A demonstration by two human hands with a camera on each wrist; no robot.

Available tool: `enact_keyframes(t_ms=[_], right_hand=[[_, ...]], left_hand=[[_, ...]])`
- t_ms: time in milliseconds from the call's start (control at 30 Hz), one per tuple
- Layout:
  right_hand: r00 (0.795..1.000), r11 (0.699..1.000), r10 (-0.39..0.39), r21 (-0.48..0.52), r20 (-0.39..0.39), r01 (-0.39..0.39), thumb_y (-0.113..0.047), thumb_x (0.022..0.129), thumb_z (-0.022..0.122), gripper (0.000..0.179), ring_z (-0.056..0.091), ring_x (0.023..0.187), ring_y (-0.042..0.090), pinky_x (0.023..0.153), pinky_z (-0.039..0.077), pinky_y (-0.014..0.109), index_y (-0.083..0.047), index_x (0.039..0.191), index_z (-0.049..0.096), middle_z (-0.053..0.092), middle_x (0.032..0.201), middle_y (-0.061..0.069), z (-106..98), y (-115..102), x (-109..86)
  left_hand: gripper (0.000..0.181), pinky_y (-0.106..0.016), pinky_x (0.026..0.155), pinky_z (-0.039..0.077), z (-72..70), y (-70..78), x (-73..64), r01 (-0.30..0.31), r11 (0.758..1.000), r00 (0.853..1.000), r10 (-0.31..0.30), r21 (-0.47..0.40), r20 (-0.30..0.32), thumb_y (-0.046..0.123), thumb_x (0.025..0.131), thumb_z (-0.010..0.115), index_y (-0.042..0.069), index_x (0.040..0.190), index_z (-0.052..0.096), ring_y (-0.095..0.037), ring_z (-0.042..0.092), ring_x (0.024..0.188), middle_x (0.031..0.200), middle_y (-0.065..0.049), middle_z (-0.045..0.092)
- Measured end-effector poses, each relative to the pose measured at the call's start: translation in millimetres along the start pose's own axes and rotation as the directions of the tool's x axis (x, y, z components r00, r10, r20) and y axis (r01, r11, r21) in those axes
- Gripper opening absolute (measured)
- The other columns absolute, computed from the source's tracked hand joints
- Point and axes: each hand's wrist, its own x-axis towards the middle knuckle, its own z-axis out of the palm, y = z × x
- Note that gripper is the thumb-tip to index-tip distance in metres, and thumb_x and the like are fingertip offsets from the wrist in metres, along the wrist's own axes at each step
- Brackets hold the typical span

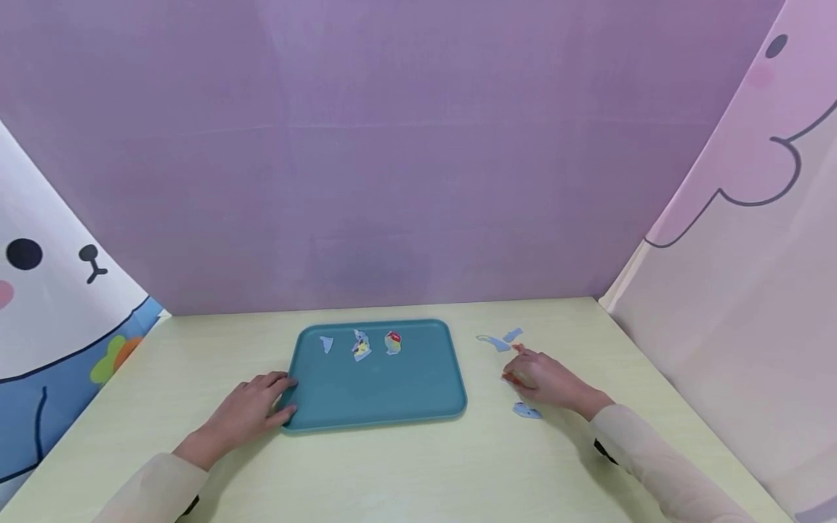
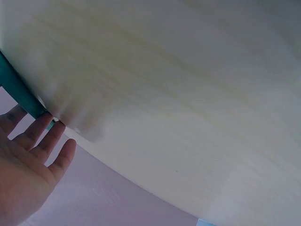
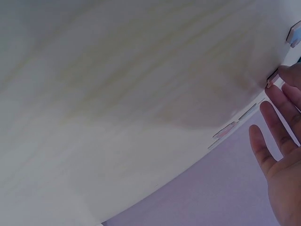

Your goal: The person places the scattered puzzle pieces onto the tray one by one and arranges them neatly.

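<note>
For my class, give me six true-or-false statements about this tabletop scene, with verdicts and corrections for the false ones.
1. The left hand touches the tray. True.
2. The tray is bright red. False: it is teal.
3. Three flat pieces lie on the tray. True.
4. The right hand is over the tray. False: it is beyond the tray's right side.
5. The tray's rightmost piece shows some red. True.
6. The backdrop is green. False: it is purple.
</note>
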Motion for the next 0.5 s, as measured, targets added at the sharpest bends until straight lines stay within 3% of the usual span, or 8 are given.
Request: enact_keyframes(t_ms=[333,500], right_hand=[[0.999,0.999,-0.049,-0.015,-0.024,0.049,-0.006,0.074,0.071,0.018,0.063,0.090,0.018,0.099,0.037,0.049,-0.007,0.092,0.067,0.067,0.087,-0.001,1.5,3.0,4.5],[0.999,0.999,-0.035,-0.002,-0.014,0.034,-0.008,0.074,0.072,0.020,0.063,0.089,0.017,0.100,0.036,0.049,-0.007,0.092,0.066,0.067,0.087,-0.001,0.3,0.9,7.5]], left_hand=[[0.045,-0.052,0.076,0.047,1.2,-0.6,0.5,-0.003,1.000,1.000,0.003,-0.001,0.002,0.034,0.081,0.066,0.005,0.114,0.060,-0.034,0.059,0.101,0.114,-0.016,0.059],[0.045,-0.052,0.076,0.047,0.6,-0.7,0.5,0.002,1.000,1.000,-0.002,-0.005,0.003,0.035,0.081,0.066,0.005,0.114,0.061,-0.034,0.058,0.101,0.114,-0.016,0.059]])
